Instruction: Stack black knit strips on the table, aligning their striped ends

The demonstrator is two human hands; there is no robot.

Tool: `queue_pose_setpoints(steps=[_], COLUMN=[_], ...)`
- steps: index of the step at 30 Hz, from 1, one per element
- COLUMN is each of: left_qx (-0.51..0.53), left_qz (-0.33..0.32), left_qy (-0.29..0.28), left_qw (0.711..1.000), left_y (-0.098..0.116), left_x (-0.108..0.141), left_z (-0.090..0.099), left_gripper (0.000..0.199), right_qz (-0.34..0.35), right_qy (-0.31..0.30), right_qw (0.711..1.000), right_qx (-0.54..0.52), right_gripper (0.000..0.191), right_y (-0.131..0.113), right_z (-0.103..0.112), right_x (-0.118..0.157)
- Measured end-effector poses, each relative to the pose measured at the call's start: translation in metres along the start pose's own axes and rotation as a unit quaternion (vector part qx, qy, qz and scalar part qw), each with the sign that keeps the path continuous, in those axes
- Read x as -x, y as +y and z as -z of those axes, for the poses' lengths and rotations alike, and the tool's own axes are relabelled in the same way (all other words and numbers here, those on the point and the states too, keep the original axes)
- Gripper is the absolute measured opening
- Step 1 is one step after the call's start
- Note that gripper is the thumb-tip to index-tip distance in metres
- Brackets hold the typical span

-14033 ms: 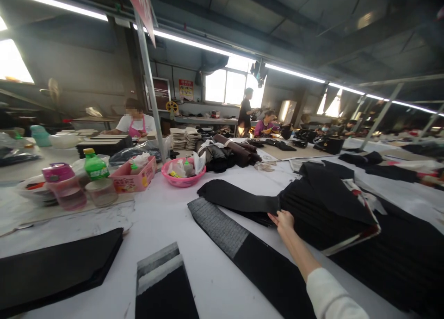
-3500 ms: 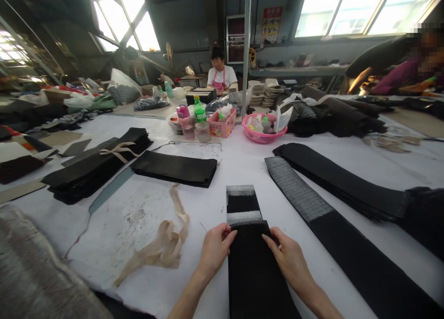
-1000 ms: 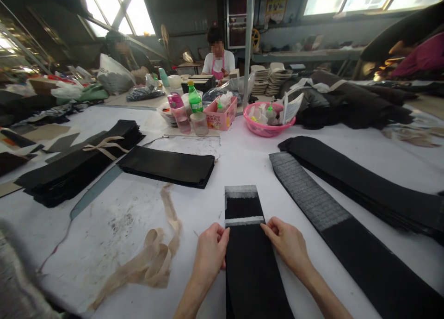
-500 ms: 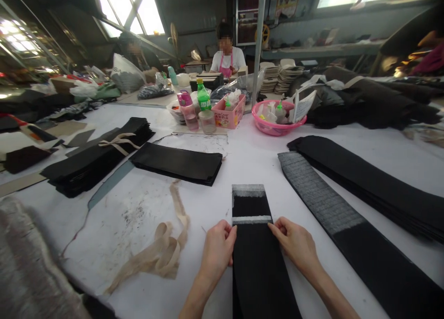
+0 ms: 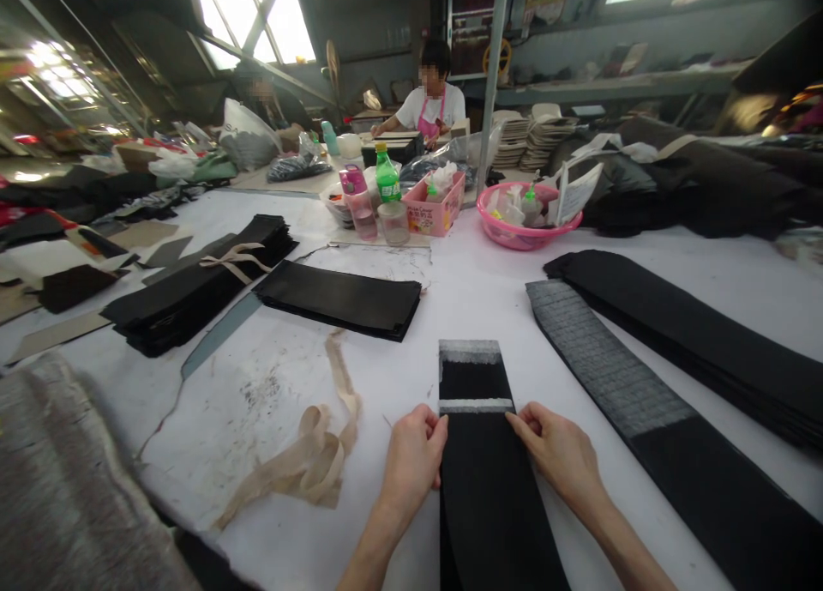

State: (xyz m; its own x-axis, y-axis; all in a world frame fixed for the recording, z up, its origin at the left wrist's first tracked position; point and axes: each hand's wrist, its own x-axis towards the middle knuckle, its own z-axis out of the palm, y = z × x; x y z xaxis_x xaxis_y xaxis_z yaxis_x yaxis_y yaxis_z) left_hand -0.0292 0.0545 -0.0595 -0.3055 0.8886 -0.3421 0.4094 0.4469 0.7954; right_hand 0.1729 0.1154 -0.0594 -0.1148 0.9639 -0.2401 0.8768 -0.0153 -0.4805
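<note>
Beige ribbon (image 5: 313, 464) near left hand (image 5: 412, 455)

Long plain black strip (image 5: 498, 497), overlapping black material (image 5: 472, 379) with two pale crosswise bands, on white tabletop (image 5: 395, 364)

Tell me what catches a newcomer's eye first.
Probably the bright pink basin, far across the white table, right of the green bottle. Then the left hand and right hand, low in the middle, holding a black strip by its edges just below its pale band. A beige ribbon lies left of them.
</note>
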Motion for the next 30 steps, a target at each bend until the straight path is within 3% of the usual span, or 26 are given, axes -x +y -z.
queue_pose_setpoints(steps=[30], left_qx=[-0.013], left_qz=[-0.006], left_qy=[-0.002], left_qw=[1.000], left_y=[0.0047], left_x=[0.0016], left_z=[0.0006], left_gripper=[0.031], right_qz=[0.009], right_qy=[0.026], right_qw=[0.999], right_qx=[0.025], right_gripper=[0.033], right_y=[-0.0057], right_z=[0.0021], right_x=[0.0040])
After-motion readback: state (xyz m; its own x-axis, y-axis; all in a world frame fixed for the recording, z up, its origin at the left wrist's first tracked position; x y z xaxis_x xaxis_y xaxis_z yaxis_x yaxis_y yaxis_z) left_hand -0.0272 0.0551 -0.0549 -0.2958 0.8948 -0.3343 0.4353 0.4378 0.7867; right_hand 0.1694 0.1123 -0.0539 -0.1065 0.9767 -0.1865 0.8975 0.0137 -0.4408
